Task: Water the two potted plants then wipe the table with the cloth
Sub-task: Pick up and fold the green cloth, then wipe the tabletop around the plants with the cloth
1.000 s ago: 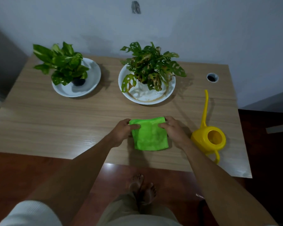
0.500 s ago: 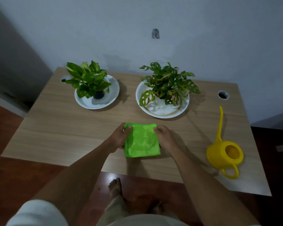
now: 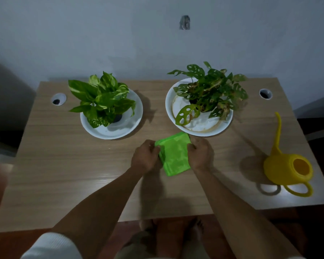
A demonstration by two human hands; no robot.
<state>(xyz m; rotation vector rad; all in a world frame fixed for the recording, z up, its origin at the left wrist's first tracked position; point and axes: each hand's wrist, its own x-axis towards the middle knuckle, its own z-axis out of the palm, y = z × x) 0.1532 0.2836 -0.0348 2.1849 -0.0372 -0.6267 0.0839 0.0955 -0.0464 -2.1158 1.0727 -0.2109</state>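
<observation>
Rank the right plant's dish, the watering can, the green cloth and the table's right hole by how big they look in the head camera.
1. right plant's dish
2. watering can, though nearer the camera
3. green cloth
4. table's right hole

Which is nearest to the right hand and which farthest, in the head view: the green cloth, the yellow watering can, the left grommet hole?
1. Green cloth: held in the right hand.
2. Yellow watering can: farther right, near the table edge.
3. Left grommet hole: far back left corner.
</observation>
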